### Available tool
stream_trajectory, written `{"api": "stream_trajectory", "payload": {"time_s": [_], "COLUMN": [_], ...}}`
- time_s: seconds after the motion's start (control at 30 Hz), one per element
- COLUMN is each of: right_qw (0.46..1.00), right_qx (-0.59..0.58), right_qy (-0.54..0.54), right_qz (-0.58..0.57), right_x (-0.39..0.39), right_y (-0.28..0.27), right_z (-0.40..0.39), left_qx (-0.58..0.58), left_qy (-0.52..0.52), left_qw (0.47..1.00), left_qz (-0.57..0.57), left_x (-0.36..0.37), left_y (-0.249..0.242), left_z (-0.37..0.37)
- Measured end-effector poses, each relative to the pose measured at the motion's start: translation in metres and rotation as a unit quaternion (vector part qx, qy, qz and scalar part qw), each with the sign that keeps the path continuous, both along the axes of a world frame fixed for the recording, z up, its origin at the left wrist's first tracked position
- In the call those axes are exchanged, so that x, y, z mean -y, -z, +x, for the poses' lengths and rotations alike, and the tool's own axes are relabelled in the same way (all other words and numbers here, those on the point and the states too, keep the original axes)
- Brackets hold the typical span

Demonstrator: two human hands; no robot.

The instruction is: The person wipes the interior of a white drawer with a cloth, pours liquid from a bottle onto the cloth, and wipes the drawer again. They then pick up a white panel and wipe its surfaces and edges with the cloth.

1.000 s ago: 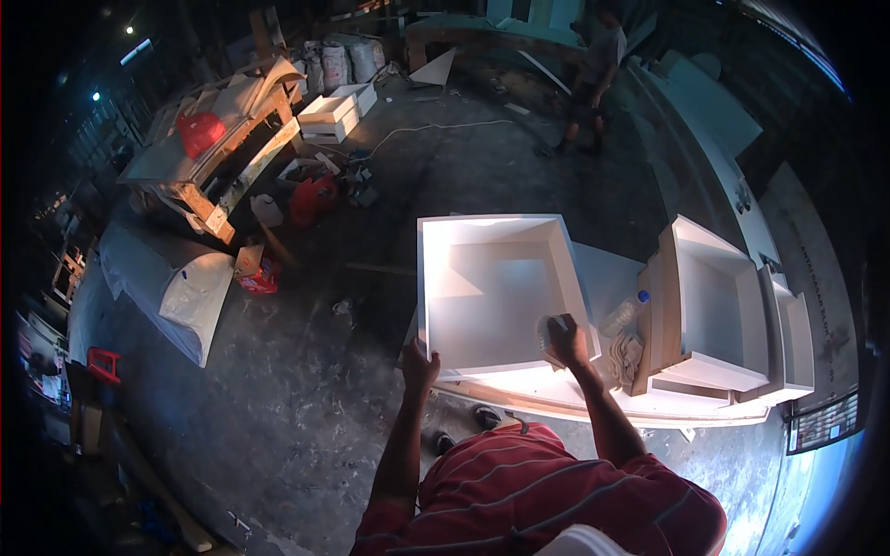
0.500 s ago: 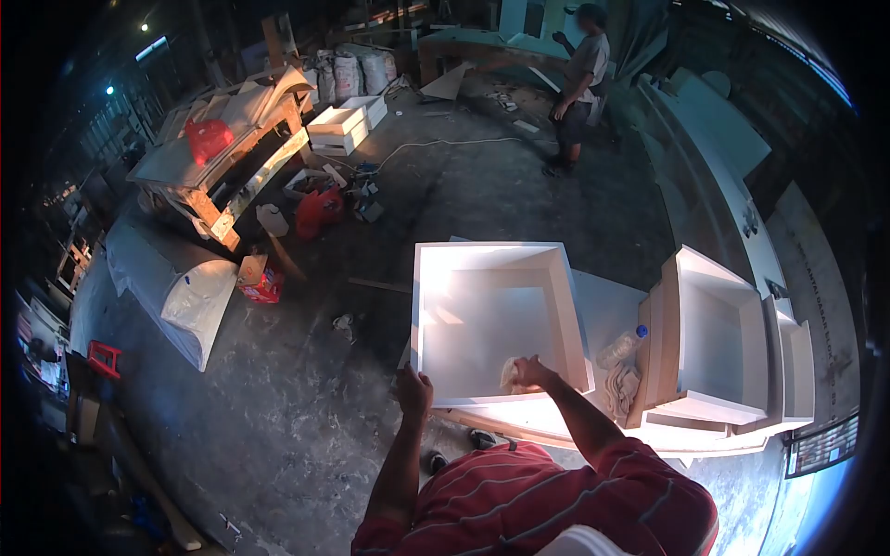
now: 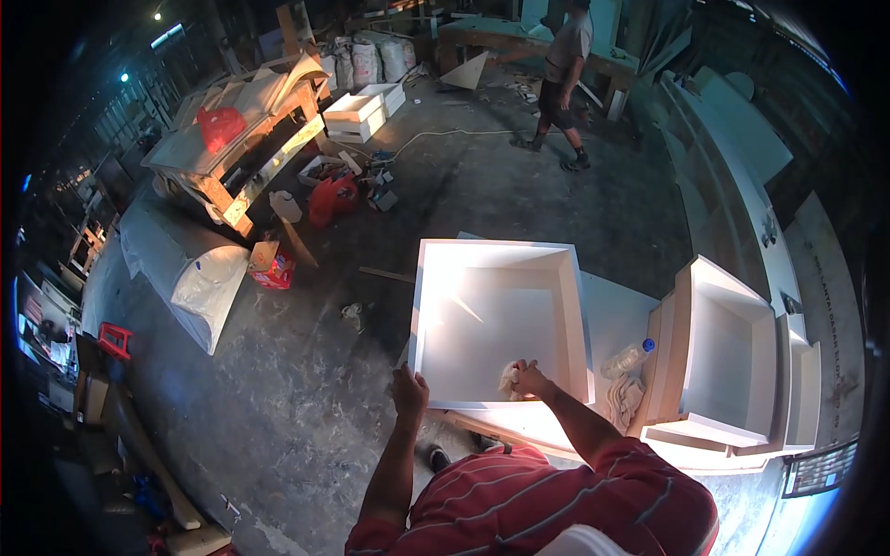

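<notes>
At twelve o'clock sits the white box. Right hand: fingers closed round bunched cloth, six o'clock inside. Left hand: fingers curled at seven-o'clock corner. Even contact needs flatter cloth.

The striped shirt at the bottom is red with thin pale grey stripes. The open box at centre is white. At upper left, the bag on the brown-topped desk is bright red. The bottle cap at right is blue, above a beige cloth. The stool at far left is red; the floor is mottled dark grey.
</notes>
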State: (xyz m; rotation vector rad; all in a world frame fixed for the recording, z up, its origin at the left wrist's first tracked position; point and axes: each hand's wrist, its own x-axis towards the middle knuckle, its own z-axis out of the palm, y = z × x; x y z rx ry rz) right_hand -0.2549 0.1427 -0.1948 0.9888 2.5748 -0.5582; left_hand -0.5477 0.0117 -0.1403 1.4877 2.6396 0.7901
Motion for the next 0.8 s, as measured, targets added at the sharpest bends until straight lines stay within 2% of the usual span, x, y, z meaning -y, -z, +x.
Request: {"api": "stream_trajectory", "payload": {"time_s": [0.1, 0.17, 0.2, 0.27, 0.3, 0.37, 0.4, 0.47, 0.57, 0.63, 0.7, 0.77, 0.8], "right_qw": [0.999, 0.976, 0.976, 0.998, 0.998, 0.987, 0.987, 0.963, 0.973, 0.981, 0.987, 0.969, 0.969], "right_qx": [-0.025, -0.089, -0.089, 0.042, 0.041, -0.074, -0.074, -0.151, -0.125, -0.100, -0.075, -0.053, -0.056], "right_qy": [0.019, 0.187, 0.187, -0.007, -0.006, 0.121, 0.124, 0.204, 0.185, 0.163, 0.140, 0.237, 0.237], "right_qz": [0.022, -0.069, -0.069, 0.039, 0.039, -0.073, -0.072, -0.097, -0.051, -0.025, -0.001, 0.041, 0.041], "right_x": [0.002, 0.006, 0.004, -0.001, -0.002, -0.003, 0.000, 0.009, 0.013, 0.003, -0.005, -0.009, -0.008], "right_y": [0.008, -0.001, 0.000, 0.003, 0.005, 0.008, 0.007, 0.008, -0.026, -0.018, 0.004, 0.032, 0.030], "right_z": [-0.001, -0.002, -0.001, -0.001, 0.004, 0.016, 0.019, 0.023, 0.011, 0.003, -0.004, -0.008, -0.006], "left_qx": [0.006, 0.012, 0.018, 0.020, 0.022, 0.026, 0.031, 0.040, 0.042, 0.034, 0.084, 0.065, 0.047], "left_qy": [-0.005, -0.005, -0.004, -0.002, 0.000, -0.003, -0.008, -0.006, 0.001, 0.010, 0.016, 0.019, 0.021], "left_qw": [1.000, 1.000, 1.000, 1.000, 1.000, 1.000, 0.999, 0.999, 0.999, 0.999, 0.996, 0.998, 0.998], "left_qz": [-0.011, -0.014, -0.014, -0.008, -0.003, -0.009, -0.015, -0.015, -0.010, 0.001, -0.005, 0.019, 0.047], "left_x": [0.000, 0.000, 0.000, 0.000, 0.000, 0.000, -0.001, -0.004, -0.001, -0.004, -0.002, 0.001, 0.000], "left_y": [-0.001, -0.002, -0.003, -0.005, -0.005, -0.005, -0.004, -0.002, 0.007, 0.008, 0.007, 0.008, 0.008], "left_z": [0.001, 0.001, 0.000, 0.000, -0.001, -0.001, -0.001, -0.002, -0.007, -0.009, -0.011, -0.012, -0.013]}}
